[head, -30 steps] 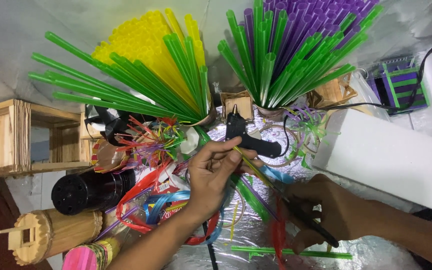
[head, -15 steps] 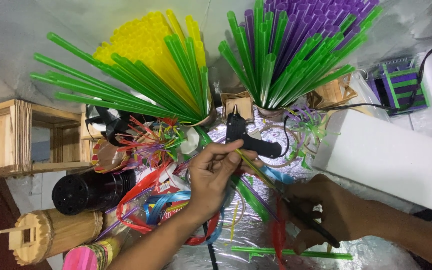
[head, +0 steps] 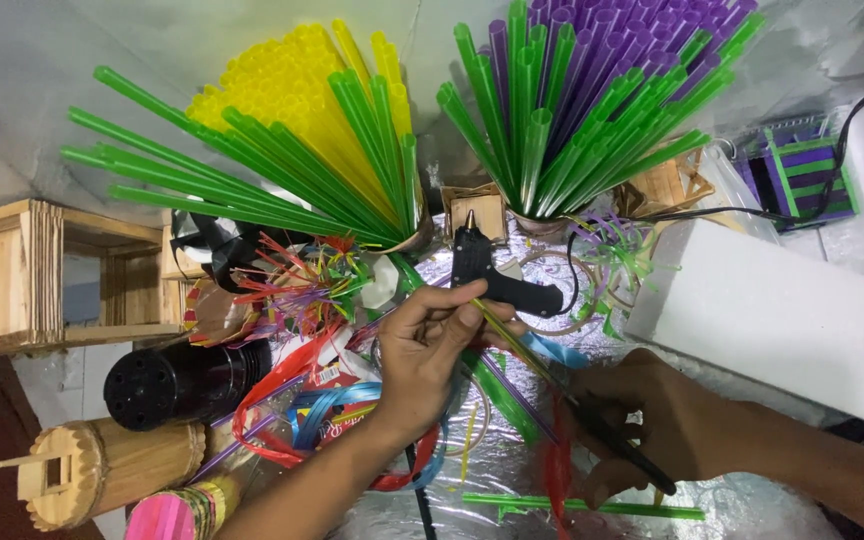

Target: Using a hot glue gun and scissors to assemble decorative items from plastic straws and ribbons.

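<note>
My left hand (head: 424, 350) pinches the upper end of a thin yellow-green straw (head: 508, 338) that slants down to the right. My right hand (head: 652, 415) grips black scissors (head: 614, 440), whose blades meet the lower part of that straw. Both hands hover over a foil-covered surface (head: 512, 460) littered with straw pieces. A black glue gun (head: 497, 275) lies just beyond my left fingers.
Two cups fan out straws: yellow and green (head: 292, 130), purple and green (head: 582, 90). A white foam block (head: 772, 310) lies at the right. Wooden stick boxes (head: 22, 275), a black pot (head: 177, 380), and tangled ribbons (head: 322, 400) crowd the left. A green straw (head: 582, 505) lies in front.
</note>
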